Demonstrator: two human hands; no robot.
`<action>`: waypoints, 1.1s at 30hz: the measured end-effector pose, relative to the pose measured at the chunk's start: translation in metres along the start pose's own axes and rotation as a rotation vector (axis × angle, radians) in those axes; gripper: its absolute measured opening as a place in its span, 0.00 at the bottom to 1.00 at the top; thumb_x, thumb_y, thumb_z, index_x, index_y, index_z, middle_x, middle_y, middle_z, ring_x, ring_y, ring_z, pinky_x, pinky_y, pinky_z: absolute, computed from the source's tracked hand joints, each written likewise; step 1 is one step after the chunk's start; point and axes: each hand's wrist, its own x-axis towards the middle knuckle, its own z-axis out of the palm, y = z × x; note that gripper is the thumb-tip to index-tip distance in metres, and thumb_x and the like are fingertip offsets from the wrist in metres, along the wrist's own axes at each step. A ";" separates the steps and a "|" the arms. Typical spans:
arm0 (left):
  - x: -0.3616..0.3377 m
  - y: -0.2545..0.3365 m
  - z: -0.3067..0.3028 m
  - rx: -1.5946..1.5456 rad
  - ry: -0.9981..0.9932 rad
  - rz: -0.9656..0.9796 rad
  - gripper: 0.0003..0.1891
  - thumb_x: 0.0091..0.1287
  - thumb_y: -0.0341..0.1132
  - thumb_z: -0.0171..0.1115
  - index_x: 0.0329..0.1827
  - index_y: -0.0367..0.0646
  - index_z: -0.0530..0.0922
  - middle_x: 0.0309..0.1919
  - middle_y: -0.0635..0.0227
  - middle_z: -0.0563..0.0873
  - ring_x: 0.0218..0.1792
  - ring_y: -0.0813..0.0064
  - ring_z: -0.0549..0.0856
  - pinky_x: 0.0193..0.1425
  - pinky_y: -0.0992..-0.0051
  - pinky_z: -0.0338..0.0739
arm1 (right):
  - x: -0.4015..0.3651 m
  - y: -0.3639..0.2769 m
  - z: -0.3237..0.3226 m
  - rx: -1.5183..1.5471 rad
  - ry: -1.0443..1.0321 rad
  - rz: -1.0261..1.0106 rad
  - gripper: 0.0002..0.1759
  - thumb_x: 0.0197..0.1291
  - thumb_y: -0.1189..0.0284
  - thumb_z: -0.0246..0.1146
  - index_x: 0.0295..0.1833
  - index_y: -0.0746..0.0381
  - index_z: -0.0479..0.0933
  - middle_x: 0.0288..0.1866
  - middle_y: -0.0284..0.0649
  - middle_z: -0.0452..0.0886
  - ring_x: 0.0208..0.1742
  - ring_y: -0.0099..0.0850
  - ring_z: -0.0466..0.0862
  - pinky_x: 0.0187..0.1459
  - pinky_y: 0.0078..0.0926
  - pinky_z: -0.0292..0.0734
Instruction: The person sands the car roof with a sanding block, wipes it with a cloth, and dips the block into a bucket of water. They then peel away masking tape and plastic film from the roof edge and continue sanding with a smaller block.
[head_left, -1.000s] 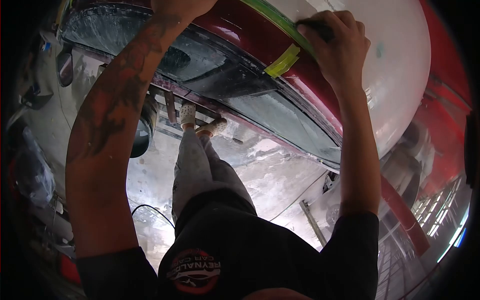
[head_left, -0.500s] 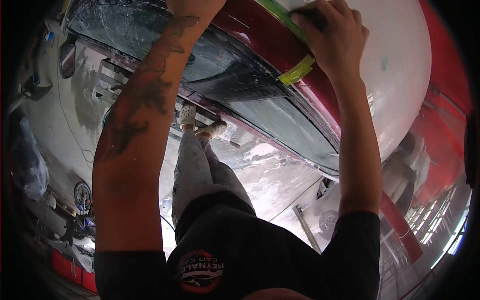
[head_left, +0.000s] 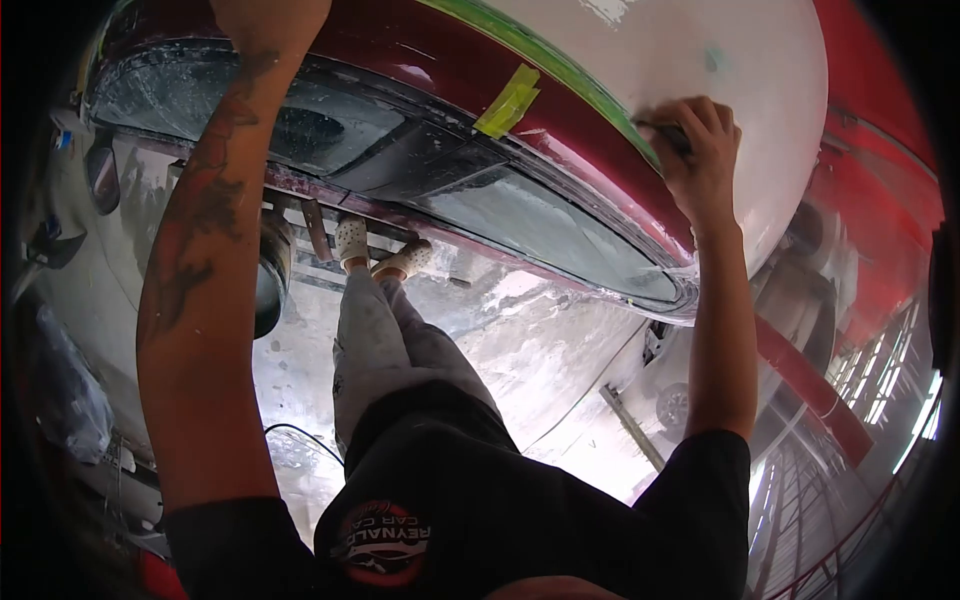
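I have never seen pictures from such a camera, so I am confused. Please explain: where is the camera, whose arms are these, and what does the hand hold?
The camera sits on the person's head and looks down, so their own chest, legs and shoes appear. Both arms reach out to a red car. The right hand presses a dark pad, perhaps for sanding, fingers closed on it, against a white patch edged by green tape. The left hand is beyond the picture's top edge; only its tattooed forearm shows.
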 end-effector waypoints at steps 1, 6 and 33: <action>0.001 0.001 -0.003 -0.033 -0.036 -0.001 0.34 0.69 0.35 0.69 0.74 0.31 0.65 0.66 0.42 0.73 0.66 0.42 0.76 0.72 0.56 0.71 | -0.014 0.008 -0.006 -0.014 -0.018 0.020 0.09 0.57 0.62 0.75 0.44 0.44 0.88 0.43 0.26 0.81 0.54 0.37 0.77 0.57 0.43 0.65; 0.001 0.004 0.003 0.012 -0.035 0.026 0.35 0.67 0.37 0.71 0.73 0.31 0.66 0.65 0.43 0.74 0.66 0.45 0.77 0.71 0.57 0.72 | 0.024 -0.018 0.024 0.038 0.133 -0.011 0.09 0.55 0.59 0.76 0.42 0.44 0.88 0.45 0.27 0.81 0.55 0.38 0.76 0.56 0.44 0.65; -0.104 0.227 0.026 -0.580 -0.841 0.909 0.28 0.48 0.28 0.77 0.56 0.45 0.82 0.46 0.55 0.80 0.54 0.51 0.81 0.60 0.55 0.76 | -0.223 0.024 -0.029 0.422 0.330 0.823 0.14 0.71 0.66 0.69 0.54 0.64 0.80 0.43 0.44 0.89 0.43 0.29 0.86 0.50 0.27 0.79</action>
